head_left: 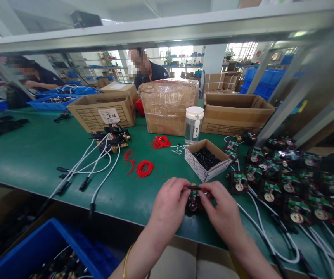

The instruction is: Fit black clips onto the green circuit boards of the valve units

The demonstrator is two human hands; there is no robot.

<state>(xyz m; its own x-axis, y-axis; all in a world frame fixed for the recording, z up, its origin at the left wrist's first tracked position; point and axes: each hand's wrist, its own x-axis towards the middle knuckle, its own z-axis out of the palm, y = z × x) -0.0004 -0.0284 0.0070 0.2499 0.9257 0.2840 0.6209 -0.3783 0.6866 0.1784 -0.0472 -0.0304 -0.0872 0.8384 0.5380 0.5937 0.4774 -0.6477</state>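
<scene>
1. Nearest to me, a blue bin [38, 248] sits below the bench [24, 155] edge with brass-and-black parts and white leads in it.
2. Just over the front edge, the left hand [168, 201] and right hand [222, 211] meet around a small black unit [194, 202], held just above the bench. Each grip is closed on it, thumb and forefinger pinching in from either side.
3. Across its top lies a thin black piece [194, 187], caught between the fingertips of both hands. I read this as the fitting step: the piece being seated on the unit.
4. The next move, as I judge it, calls for even pressure from both sides and a steady hold underneath, so the piece goes on square.
5. Just beyond the hands: a small open carton [206, 170] of black pieces, and left of it red wire loops [144, 169].
6. To the right, rows of units with green boards [268, 192] and white cables, laid close together.
7. Further left, a cluster with white leads [97, 162] trailing toward me.
8. Behind the carton, a clear jar [194, 124] with a white lid, then cardboard boxes [168, 104].
9. Farthest off, two co-workers [152, 71] are at the bench's far side.
</scene>
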